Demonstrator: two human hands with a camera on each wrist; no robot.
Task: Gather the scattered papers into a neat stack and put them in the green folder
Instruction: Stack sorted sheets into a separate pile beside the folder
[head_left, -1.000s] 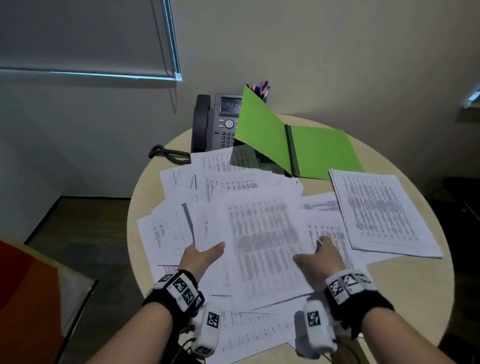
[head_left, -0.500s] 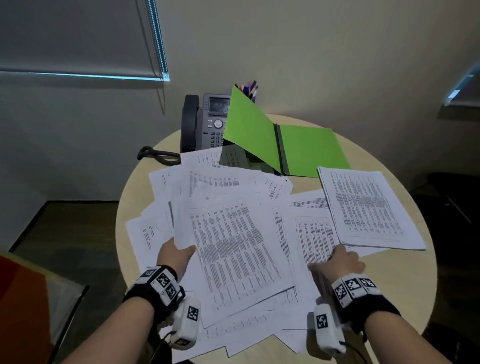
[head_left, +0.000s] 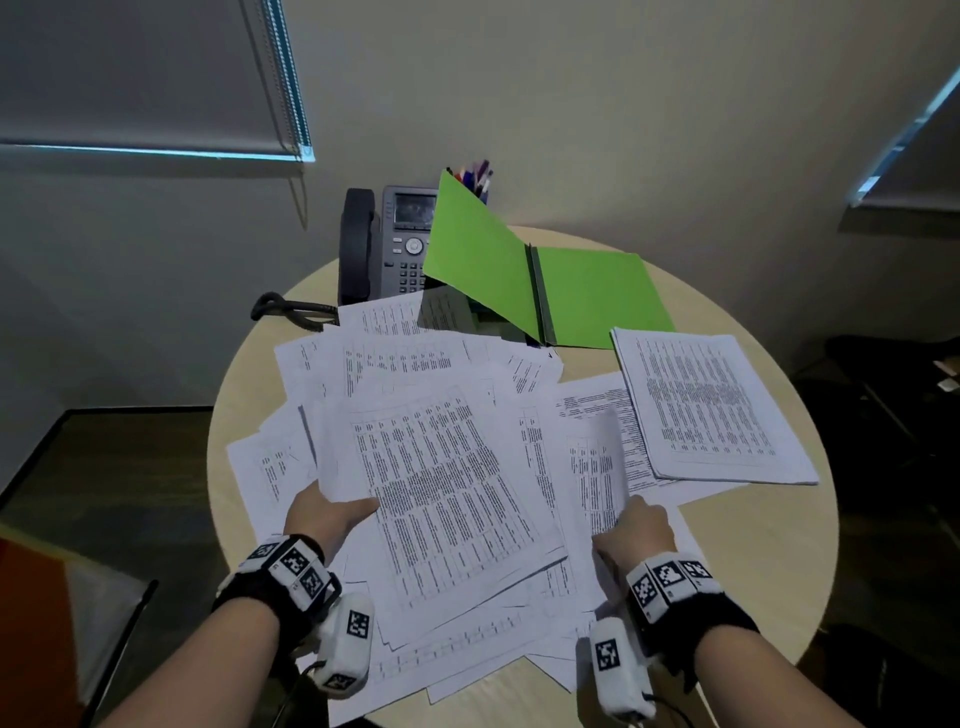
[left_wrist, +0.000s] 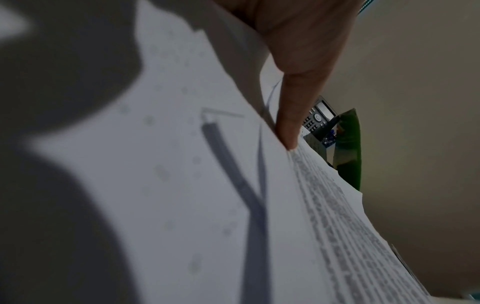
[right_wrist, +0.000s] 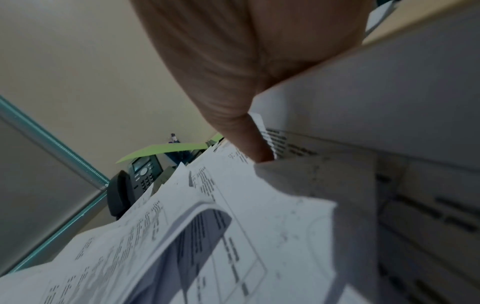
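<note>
Round tabletop (head_left: 753, 561) carried scattered papers (head_left: 415, 364), a neat stack (head_left: 711, 410) at right, open green folder (head_left: 597, 296) behind by a phone (head_left: 389, 244). Left hand (head_left: 324, 512) gripped a sheaf's edge, thumb on top; right hand (head_left: 636, 525) pinched a curled sheet (head_left: 602, 457).

Desk phone (head_left: 387, 244), pens (head_left: 475, 176) (behind), round table (head_left: 753, 561).

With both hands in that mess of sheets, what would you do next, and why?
Probably draw both hands together to square the loose sheets. The left hand grips the left edge of the big bundle; the right hand pinches a curling sheet. Papers still fan over the table, and the green folder lies open.
</note>
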